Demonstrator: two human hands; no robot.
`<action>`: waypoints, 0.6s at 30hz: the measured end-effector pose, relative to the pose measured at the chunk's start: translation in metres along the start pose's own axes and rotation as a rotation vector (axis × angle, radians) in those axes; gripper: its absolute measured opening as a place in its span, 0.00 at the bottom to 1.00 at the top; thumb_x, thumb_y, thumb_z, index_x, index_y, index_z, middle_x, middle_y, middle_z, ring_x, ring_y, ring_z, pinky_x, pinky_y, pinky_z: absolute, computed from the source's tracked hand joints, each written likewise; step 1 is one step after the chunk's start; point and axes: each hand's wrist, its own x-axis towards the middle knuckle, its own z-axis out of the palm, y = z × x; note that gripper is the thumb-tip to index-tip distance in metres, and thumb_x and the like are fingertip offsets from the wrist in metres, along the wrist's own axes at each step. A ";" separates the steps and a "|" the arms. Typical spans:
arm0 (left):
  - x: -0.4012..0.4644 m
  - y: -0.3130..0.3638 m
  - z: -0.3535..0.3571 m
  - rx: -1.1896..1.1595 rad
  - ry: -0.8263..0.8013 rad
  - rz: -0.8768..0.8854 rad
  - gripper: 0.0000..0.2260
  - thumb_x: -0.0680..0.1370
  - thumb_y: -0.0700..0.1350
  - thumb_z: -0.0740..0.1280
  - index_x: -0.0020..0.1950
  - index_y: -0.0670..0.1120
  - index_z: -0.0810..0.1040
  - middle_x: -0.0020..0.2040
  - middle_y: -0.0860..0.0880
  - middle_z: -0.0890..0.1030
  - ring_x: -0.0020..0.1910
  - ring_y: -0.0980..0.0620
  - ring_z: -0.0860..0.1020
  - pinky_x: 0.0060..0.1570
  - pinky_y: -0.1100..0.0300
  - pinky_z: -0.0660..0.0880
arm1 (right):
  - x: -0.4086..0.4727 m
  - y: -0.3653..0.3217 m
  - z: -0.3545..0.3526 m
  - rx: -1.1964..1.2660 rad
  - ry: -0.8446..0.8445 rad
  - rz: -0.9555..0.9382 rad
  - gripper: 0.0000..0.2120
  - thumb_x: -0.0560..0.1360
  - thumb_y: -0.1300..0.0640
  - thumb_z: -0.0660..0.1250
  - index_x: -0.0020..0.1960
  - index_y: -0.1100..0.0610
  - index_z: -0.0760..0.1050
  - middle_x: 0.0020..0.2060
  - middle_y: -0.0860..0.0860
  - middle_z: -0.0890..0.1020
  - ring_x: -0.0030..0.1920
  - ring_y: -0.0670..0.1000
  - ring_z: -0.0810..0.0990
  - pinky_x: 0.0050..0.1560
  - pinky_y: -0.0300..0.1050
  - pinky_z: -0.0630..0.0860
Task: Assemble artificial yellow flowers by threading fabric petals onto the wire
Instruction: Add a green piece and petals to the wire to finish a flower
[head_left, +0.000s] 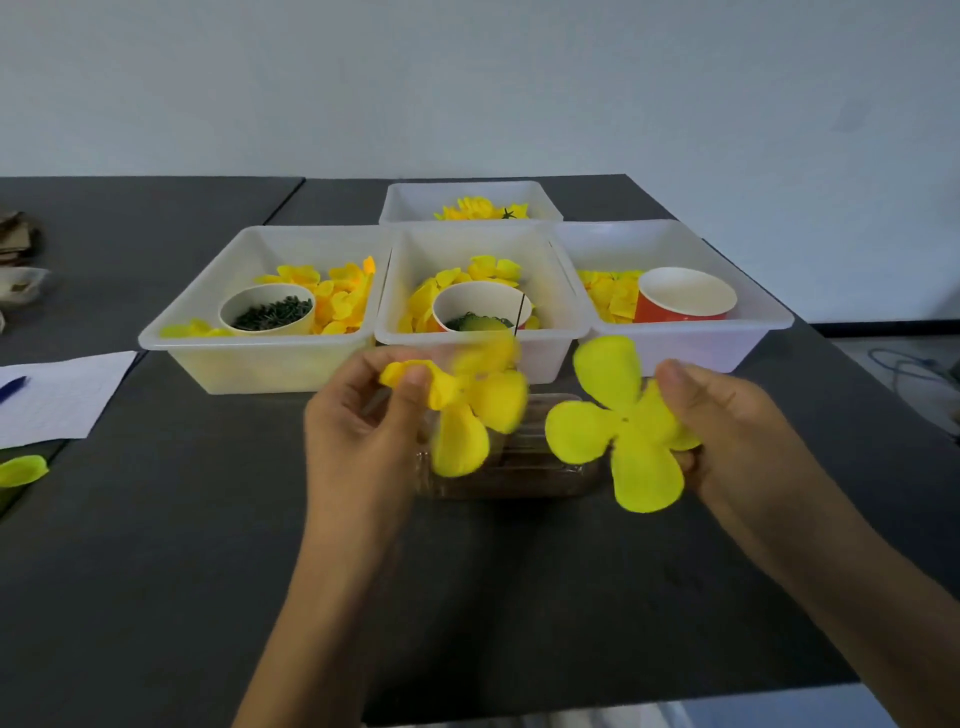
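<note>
Judging from both pinches, the threading step is in hand: left of the middle tub (480, 338), a blurred petal piece (470, 410) on the thin dark wire (518, 317) is pinched by the left hand (363, 431), while right of it a second petal piece (623, 423) is pinched by the right hand (737, 431). Next, its centre hole must be aligned with the wire tip; four tubs, three cups and two held pieces are counted

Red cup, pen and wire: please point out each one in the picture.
Red cup (675, 310), head view, on its red side wall.
Pen (13, 388), head view, on its blue barrel.
Wire (518, 316), head view, on its thin dark shaft.
</note>
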 end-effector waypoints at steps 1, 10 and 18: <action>0.004 -0.001 -0.008 -0.009 0.032 -0.009 0.05 0.79 0.37 0.65 0.46 0.44 0.79 0.36 0.53 0.81 0.34 0.57 0.77 0.34 0.63 0.76 | 0.000 0.000 -0.006 -0.004 0.037 -0.002 0.21 0.73 0.38 0.61 0.30 0.53 0.73 0.24 0.55 0.70 0.27 0.57 0.66 0.33 0.50 0.68; 0.006 -0.015 -0.024 0.079 -0.102 -0.095 0.06 0.77 0.41 0.69 0.51 0.48 0.78 0.46 0.44 0.81 0.42 0.53 0.78 0.34 0.60 0.76 | 0.010 0.002 -0.020 0.168 -0.088 0.074 0.19 0.75 0.52 0.59 0.49 0.70 0.71 0.35 0.60 0.69 0.29 0.51 0.66 0.30 0.41 0.65; 0.021 -0.004 -0.023 0.218 -0.161 -0.043 0.23 0.76 0.27 0.57 0.31 0.47 0.81 0.32 0.51 0.81 0.34 0.55 0.76 0.34 0.63 0.72 | 0.048 -0.020 0.002 0.237 -0.160 0.002 0.14 0.75 0.48 0.59 0.39 0.54 0.79 0.26 0.48 0.71 0.22 0.44 0.63 0.26 0.38 0.57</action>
